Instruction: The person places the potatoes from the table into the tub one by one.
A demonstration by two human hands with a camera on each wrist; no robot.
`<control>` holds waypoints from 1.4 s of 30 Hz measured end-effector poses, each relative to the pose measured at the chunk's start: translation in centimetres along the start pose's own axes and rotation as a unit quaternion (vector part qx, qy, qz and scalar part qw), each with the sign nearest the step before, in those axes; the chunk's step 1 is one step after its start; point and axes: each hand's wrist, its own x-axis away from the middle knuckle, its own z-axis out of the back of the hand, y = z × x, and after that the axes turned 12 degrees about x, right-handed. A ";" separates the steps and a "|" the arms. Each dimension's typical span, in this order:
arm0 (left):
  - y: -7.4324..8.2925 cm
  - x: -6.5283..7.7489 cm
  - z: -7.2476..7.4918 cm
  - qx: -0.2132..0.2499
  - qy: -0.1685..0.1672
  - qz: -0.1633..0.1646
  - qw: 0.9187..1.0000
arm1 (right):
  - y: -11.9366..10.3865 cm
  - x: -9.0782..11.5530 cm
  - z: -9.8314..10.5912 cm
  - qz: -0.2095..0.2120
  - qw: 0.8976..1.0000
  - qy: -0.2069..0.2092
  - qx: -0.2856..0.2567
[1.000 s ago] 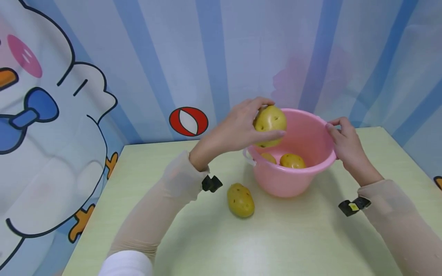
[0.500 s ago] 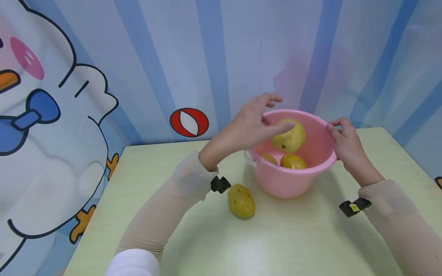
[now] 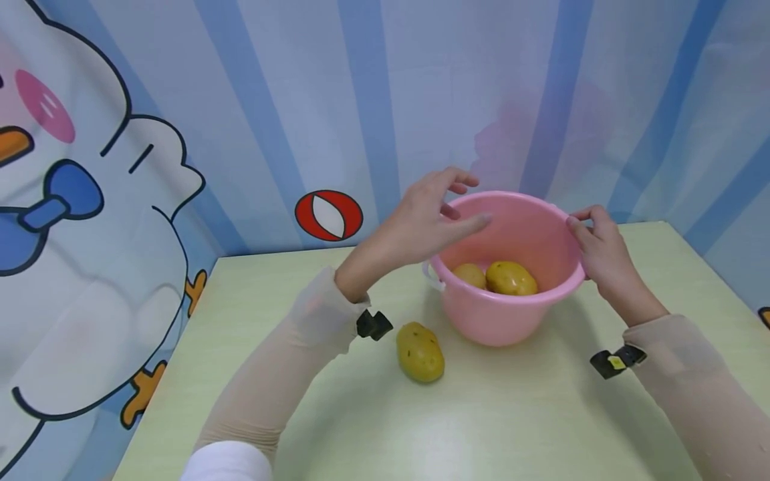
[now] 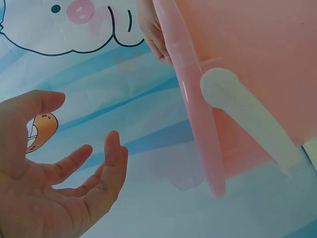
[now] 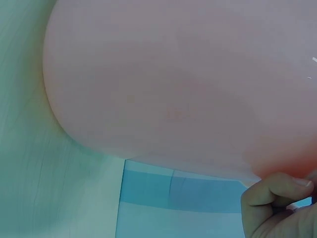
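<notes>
Loose potato [image 3: 420, 353] lay beside the pink bucket [image 3: 496, 324], with the left hand [image 3: 424, 220] unladen

The loose potato rested on its side on the pale table [image 3: 511, 414], just in front of the bucket and to its left, apart from it. Two more, a half-hidden potato [image 3: 468, 274] and a glossy potato [image 3: 511, 278], lay on the bucket's floor.

The left hand hung by the bucket's left side with thumb and fingers spread wide, holding nothing; its own wrist view showed it apart from the rim [image 3: 511, 300]. The right hand [image 3: 604, 250] gripped the rim on the opposite side, thumb inside and fingers outside.

The loose potato looked firm and smooth, probably of modest weight if real and lighter if a model; the pictures did not settle which. Its shiny skin seemed likely to slip or roll under a fingertip push, so the sound hold was across its narrow middle, thumb on one flank and fingers on the other.

The bucket looked like thin, light plastic, with walls apt to flex and tip if knocked. The thick rim seemed the best place to steady it; the white handle [image 3: 434, 277] on the left hung down and would probably swing, giving poorer control.
</notes>
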 end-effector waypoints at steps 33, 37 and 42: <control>-2.3 2.2 2.9 -0.004 0.047 0.052 0.998 | 0.2 0.0 0.1 0.004 1.000 -0.001 0.000; -2.5 2.5 3.2 -0.007 0.052 0.052 0.997 | 0.2 -0.1 0.1 0.001 1.000 0.002 0.005; -2.8 2.7 3.5 -0.007 0.056 0.053 0.997 | 0.1 -0.1 0.1 0.002 1.000 0.004 0.007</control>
